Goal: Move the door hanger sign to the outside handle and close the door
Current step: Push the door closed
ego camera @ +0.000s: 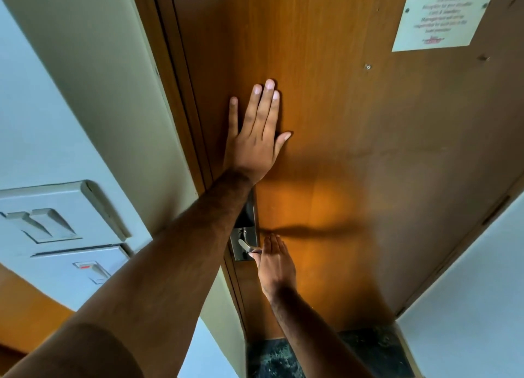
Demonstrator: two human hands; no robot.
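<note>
1. The place looked like a hotel guest room, seen from inside at its entrance.
2. A printed management notice [442,11] was fixed to the wooden door [354,128].
3. A metal lock plate with lever handle [246,243] sat at the door's left edge.
4. Wall switches [61,230] were on the left.

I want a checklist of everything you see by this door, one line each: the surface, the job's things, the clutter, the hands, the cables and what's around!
Surface: wooden door, looks pushed against its frame; no gap shows.
Job's things: metal door handle on its lock plate; door hanger sign not seen on this side.
Clutter: nothing seen.
Hands: left hand flat, fingers spread, pressed on the door above the handle; right hand open, fingers straight, at the handle's end, gripping nothing.
Cables: nothing seen.
Surroundings: printed notice screwed to the door's upper right; wall switches on the left; dark floor below.
</note>
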